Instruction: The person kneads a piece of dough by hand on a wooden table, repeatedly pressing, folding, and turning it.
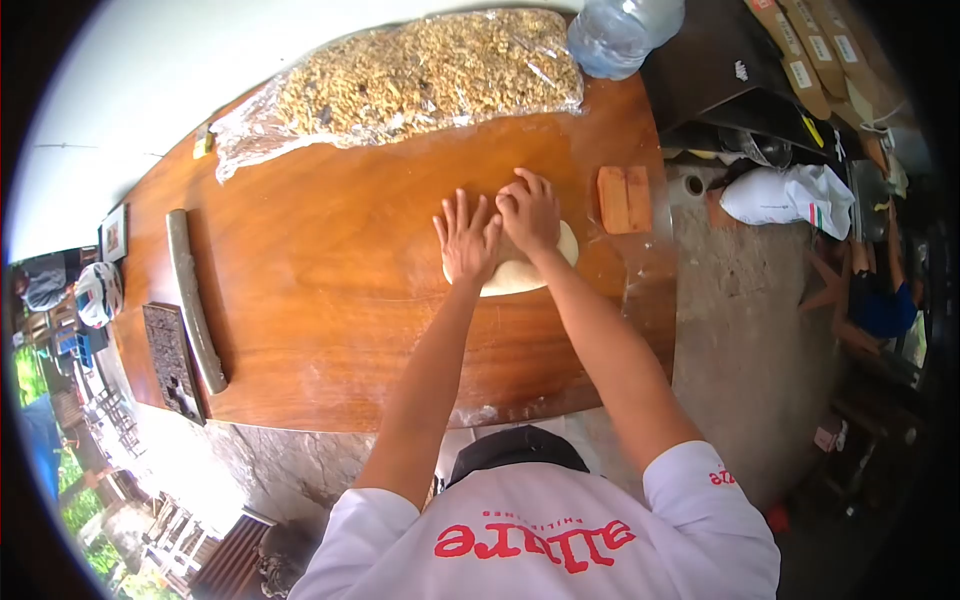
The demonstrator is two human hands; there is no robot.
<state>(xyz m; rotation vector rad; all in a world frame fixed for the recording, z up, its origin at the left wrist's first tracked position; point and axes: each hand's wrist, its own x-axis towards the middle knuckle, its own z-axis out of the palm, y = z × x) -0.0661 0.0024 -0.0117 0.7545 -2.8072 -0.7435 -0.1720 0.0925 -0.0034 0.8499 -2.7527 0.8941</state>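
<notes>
A pale, rounded slab of dough [515, 279] lies on the brown wooden table [330, 250]. My left hand [467, 240] rests on its left part, palm down, with the fingers spread and pointing away from me. On the upper right part of the dough is my right hand [530, 212], its fingers bent and partly apart, with nothing visible between them. The two hands are close together, and they cover much of the dough's far side.
A plastic-wrapped slab of brown crumbly pieces [430, 80] lies along the far edge, beside a clear plastic container [610, 40]. A wooden block [624, 199] is at right. At left are a long rod [194, 300] and a dark carved board [174, 358]. A person [885, 310] is far right.
</notes>
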